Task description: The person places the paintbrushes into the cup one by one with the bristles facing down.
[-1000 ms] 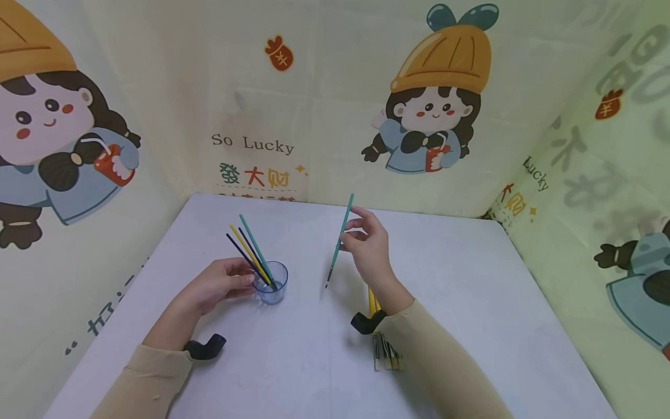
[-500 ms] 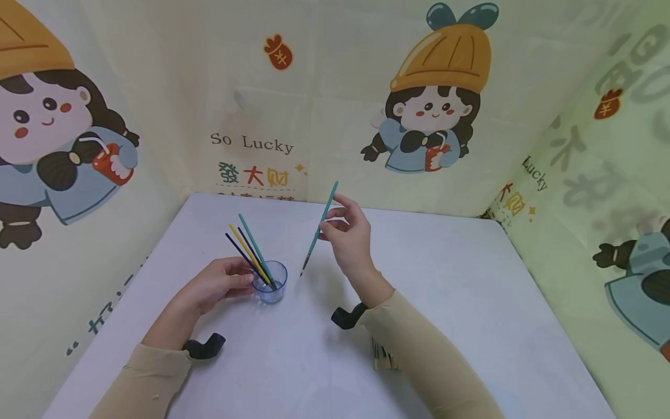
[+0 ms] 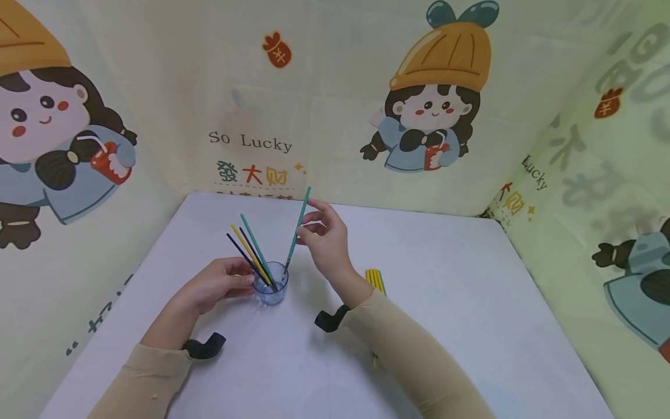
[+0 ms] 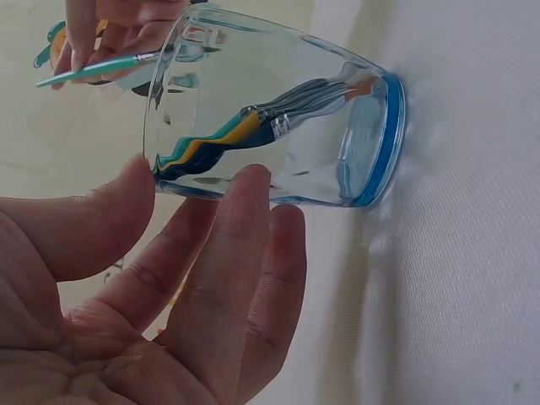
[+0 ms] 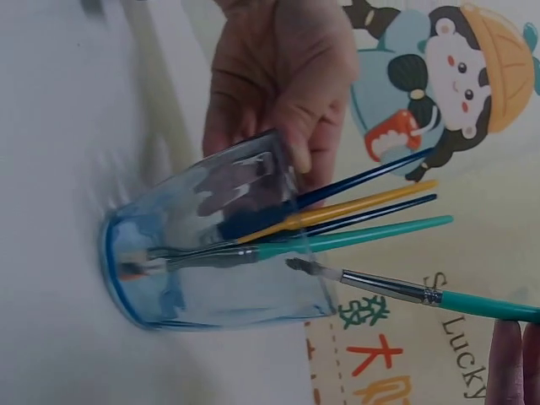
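Note:
My right hand [image 3: 327, 238] pinches a teal paintbrush [image 3: 300, 216] by its handle, bristles down. Its dark bristle tip is at the mouth of a clear blue-tinted glass [image 3: 271, 298], just inside the rim in the right wrist view. Several paintbrushes stand in the glass, leaning left: a teal one [image 5: 371, 239], a yellow one [image 5: 363, 206] and dark blue ones [image 5: 363, 184]. Beside the glass, my left hand [image 3: 220, 282] touches its left side with relaxed fingers; the thumb [image 4: 126, 202] lies near the rim, and the fingers are not wrapped round it.
A row of yellow and teal paintbrushes [image 3: 373, 279] lies on the white table [image 3: 460, 314], partly hidden under my right forearm. Printed cloth walls [image 3: 335, 116] with cartoon figures enclose the table at the back and sides.
My right hand has moved left with the teal paintbrush, bringing its bristle tip from open air to the mouth of the glass. The left hand and the glass have stayed in place.

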A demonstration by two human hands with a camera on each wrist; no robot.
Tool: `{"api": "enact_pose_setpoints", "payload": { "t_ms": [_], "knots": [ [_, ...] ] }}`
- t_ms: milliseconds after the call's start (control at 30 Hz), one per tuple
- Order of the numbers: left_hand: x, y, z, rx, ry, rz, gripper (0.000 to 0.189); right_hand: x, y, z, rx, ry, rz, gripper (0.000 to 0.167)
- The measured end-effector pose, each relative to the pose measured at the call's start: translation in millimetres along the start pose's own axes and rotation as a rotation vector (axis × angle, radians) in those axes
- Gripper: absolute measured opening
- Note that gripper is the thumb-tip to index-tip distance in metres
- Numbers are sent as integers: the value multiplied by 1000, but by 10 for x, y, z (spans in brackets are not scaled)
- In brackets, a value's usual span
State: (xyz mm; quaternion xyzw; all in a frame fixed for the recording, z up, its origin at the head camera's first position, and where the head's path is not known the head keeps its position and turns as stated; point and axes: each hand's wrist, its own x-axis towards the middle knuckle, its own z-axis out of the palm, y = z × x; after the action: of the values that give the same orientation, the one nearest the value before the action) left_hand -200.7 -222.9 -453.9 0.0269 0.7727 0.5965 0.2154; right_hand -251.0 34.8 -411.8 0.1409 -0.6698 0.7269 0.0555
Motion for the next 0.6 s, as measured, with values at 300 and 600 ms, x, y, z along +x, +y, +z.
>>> {"api": "enact_pose_setpoints", "payload": {
  "t_ms": [300,600],
  "knots": [
    [6,-3,2,-4,-5,18,43,-26,163,121,-80,-89,31,58],
    [0,-7,-5,-1,-10,6,46,-76,254,169,-143,-135,73,59]
  ]
}}
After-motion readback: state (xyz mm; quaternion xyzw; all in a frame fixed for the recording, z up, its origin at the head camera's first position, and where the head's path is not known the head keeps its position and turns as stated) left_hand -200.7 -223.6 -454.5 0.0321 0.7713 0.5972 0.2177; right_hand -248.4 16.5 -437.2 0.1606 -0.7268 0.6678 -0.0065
